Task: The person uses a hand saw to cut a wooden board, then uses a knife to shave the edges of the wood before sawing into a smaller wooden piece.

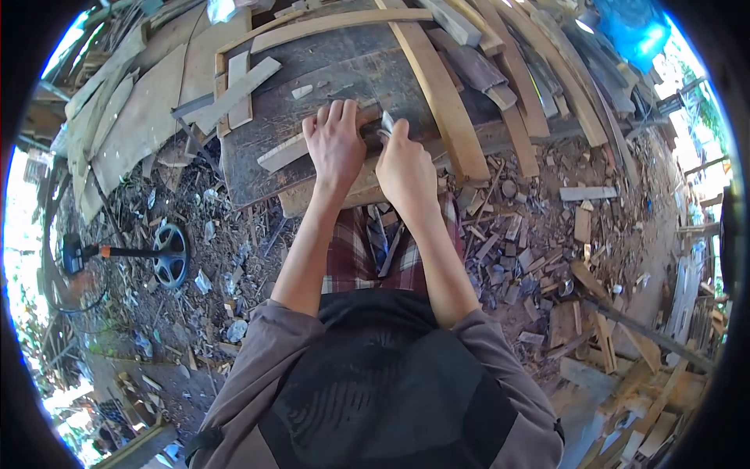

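At the bench's [312, 78] near edge our left hand [336, 148] presses flat to steady the strip [280, 153]; our right hand [406, 168] grips a blade [387, 122].

The workbench [312, 86] is dark grey-black with pale scratches, the wooden strip [280, 154] on it and the curved plank [445, 102] are light tan, and the small tool [387, 123] shows pale grey. The trousers [348, 258] are red-and-white plaid, the sleeves [250, 359] grey-brown, the vest [383, 399] black. The plastic sheet [629, 27] is bright blue, and the ground [234, 234] is brown, speckled with pale chips.
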{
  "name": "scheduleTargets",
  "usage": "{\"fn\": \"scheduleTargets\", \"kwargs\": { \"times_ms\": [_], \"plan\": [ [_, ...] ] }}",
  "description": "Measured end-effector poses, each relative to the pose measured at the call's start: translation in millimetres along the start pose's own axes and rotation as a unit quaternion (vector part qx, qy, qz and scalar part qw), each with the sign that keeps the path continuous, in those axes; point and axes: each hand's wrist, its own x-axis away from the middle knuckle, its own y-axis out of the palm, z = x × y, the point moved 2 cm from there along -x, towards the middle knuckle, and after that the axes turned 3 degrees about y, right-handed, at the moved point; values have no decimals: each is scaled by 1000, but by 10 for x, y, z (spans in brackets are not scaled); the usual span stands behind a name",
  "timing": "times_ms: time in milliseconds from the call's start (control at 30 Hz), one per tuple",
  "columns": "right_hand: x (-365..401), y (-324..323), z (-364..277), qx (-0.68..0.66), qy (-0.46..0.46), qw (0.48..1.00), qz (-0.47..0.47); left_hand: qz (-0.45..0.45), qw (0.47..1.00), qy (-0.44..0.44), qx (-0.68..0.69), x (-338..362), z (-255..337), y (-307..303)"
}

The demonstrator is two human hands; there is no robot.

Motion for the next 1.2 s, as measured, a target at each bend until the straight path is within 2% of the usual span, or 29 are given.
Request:
{"fn": "scheduleTargets", "kwargs": {
  "times_ms": [200,233,433,667,833,933,1033,1133,1200],
  "plan": [
    [107,42,119,11,-6,1000,-21,-62,998,-12,-29,-110,-3,-55],
    [145,55,156,15,-4,1000,-23,-39,999,8,-12,-104,-3,-51],
    [219,89,185,9,-5,1000,-23,-47,998,38,0,-83,-14,-55],
    [208,203,97,-57,44,997,-6,-75,997,-8,-15,-101,9,-23],
    [472,349,350,-59,23,998,20,-83,996,-12,14,-193,-58,-4],
    [781,348,562,-32,37,999,3,-154,987,-45,27,-267,-103,-25],
    [933,265,730,-14,34,999,-10,-169,985,-39,17,-278,-112,-27],
    [887,198,717,-26,38,999,-5,-99,995,8,20,-275,-162,27],
    [781,210,639,-35,13,999,4,-118,993,11,31,-249,-134,18]
  ]
}}
